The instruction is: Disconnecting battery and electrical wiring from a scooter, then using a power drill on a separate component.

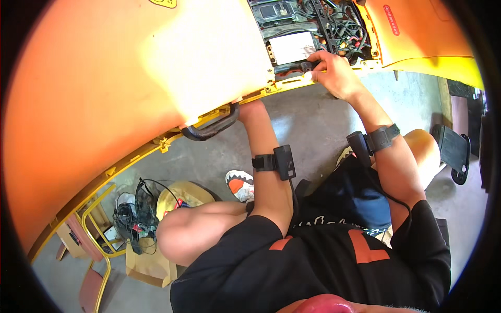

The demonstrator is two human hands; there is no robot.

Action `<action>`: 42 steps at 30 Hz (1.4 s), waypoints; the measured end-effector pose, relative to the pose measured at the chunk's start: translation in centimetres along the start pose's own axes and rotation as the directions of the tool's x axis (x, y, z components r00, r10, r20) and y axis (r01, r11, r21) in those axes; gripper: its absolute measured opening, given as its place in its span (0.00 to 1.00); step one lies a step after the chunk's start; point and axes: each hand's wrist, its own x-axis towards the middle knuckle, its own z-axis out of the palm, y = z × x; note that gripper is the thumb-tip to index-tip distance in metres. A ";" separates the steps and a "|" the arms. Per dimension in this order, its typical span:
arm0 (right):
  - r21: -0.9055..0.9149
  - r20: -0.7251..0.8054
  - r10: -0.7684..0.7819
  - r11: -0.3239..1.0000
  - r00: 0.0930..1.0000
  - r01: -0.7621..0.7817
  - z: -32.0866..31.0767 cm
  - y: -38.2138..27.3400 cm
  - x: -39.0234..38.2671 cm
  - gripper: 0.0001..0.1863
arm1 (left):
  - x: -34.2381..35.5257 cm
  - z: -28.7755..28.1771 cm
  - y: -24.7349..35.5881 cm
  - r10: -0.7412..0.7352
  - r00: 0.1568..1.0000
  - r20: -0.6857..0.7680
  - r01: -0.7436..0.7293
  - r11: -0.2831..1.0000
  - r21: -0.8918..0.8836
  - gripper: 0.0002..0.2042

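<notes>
A large orange machine cover [209, 57] with a yellow edge spans the far side. My right hand [336, 75] is at the near rim of an open compartment, fingers curled and thumb at the yellow frame [292, 82]. Something dark shows between thumb and fingers, too small to make out. Beside it lies a box with a white label [293, 48]. My left hand [251, 109] reaches under the cover's edge beside a black curved handle [214, 129]; its fingers are hidden.
Bundled wires [349, 39] and a black module [276, 11] fill the compartment. At lower left are a cardboard box [151, 271], tangled black cables [125, 219] and a yellow-framed chair [107, 261]. A black plastic part [451, 148] stands at the right, past my knee.
</notes>
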 end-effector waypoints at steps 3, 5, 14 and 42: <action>-0.007 0.024 0.045 0.999 0.999 -0.045 0.1 0.1 0.0 0.19 | 0.2 -0.7 -0.9 0.036 0.999 -0.008 -0.035 0.999 0.033 0.30; -0.173 -0.070 0.016 0.985 0.997 -0.028 0.3 0.2 -0.1 0.20 | 0.0 -0.5 -1.1 0.009 1.000 -0.025 -0.009 1.000 -0.005 0.28; -0.458 0.157 0.110 0.889 0.981 -0.026 -0.9 -1.3 0.7 0.23 | -0.3 0.5 -1.2 0.095 0.995 -0.037 -0.092 0.993 0.076 0.25; -0.396 0.131 -0.046 0.913 0.990 0.095 -0.2 -0.1 0.3 0.23 | -1.8 2.3 -0.2 0.087 0.980 -0.177 -0.064 0.990 0.129 0.23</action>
